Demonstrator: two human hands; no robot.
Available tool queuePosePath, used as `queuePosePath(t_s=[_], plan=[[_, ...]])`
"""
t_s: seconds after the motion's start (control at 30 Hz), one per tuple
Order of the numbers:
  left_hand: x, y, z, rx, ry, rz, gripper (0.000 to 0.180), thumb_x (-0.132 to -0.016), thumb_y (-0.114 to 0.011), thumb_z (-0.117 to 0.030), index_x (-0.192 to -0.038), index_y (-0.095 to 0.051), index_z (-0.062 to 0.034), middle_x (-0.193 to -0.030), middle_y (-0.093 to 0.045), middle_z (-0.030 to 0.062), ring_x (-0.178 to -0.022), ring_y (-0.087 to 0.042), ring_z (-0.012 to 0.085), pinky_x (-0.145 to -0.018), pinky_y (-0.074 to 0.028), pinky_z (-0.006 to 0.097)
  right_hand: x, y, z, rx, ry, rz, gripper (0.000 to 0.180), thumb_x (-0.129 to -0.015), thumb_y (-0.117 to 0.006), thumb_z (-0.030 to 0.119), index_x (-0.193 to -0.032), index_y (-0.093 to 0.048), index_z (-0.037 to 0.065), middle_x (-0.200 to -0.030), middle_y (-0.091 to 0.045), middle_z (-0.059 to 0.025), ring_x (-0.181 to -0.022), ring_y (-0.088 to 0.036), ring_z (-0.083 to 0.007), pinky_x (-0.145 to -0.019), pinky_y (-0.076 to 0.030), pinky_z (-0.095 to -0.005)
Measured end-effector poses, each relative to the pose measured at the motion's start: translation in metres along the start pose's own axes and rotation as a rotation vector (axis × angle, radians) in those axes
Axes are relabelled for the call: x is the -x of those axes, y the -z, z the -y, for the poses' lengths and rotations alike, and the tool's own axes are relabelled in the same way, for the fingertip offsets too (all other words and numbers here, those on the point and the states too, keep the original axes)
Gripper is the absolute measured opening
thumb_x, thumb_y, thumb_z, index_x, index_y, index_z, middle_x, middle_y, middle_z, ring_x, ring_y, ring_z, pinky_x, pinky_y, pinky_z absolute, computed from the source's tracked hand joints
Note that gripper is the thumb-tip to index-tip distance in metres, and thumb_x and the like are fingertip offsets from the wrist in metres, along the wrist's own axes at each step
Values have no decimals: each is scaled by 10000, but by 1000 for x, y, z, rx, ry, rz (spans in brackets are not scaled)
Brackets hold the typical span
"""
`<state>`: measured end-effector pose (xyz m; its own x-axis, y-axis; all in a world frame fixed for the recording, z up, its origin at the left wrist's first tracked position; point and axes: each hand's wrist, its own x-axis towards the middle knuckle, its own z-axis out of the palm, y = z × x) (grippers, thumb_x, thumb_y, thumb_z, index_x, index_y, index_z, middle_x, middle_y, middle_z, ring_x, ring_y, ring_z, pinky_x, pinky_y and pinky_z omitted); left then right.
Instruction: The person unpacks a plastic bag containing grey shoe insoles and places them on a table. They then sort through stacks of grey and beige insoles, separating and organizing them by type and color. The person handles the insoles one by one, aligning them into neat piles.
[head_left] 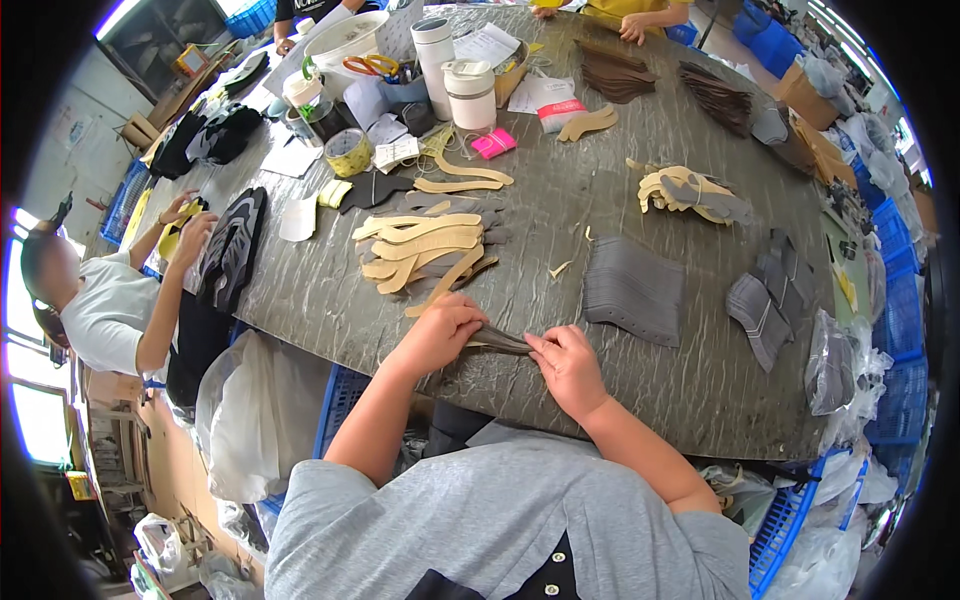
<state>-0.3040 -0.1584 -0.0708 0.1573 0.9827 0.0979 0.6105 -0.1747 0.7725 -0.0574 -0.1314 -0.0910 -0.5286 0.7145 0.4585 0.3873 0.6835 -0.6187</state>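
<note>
Near the table's front edge, a narrow dark grey strip with a pale underside is stretched between my two hands. My left hand pinches its left end, and my right hand grips the right end between thumb and fingers. Just beyond my left hand lies a loose pile of curved tan strips mixed with grey ones; one tan strip reaches down to my left fingers. To the right of my hands rests a neat fanned stack of grey pieces.
Farther right lie bundled grey pieces and a tan-and-grey bundle. Dark brown stacks sit at the back. Cups, scissors, a tape roll and a white tumbler crowd the far left. A co-worker handles a yellow piece at left.
</note>
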Motion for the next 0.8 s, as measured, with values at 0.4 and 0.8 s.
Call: queuePosePath(t_s=[0.4,0.8], plan=[[36,-36,-18,-222,-222,-79,460,-729,-630,-8,-1189,-606,-20,-1048,-584,150,-1009,-525,341,-926,-438,424,8,2,15,346,102,93,272,-831,-633,107,-1095,-694,106,-857,-527,-41,-852,-520,-231,-761,-401,-390],[25,-17,-15,-476,115,-566,336,-809,-659,-72,-1122,-569,8,-1095,-574,188,-1043,-516,374,-926,-421,463,9,3,9,326,122,167,268,-819,-597,113,-1060,-704,162,-806,-495,-19,-805,-511,-221,-690,-403,-366]])
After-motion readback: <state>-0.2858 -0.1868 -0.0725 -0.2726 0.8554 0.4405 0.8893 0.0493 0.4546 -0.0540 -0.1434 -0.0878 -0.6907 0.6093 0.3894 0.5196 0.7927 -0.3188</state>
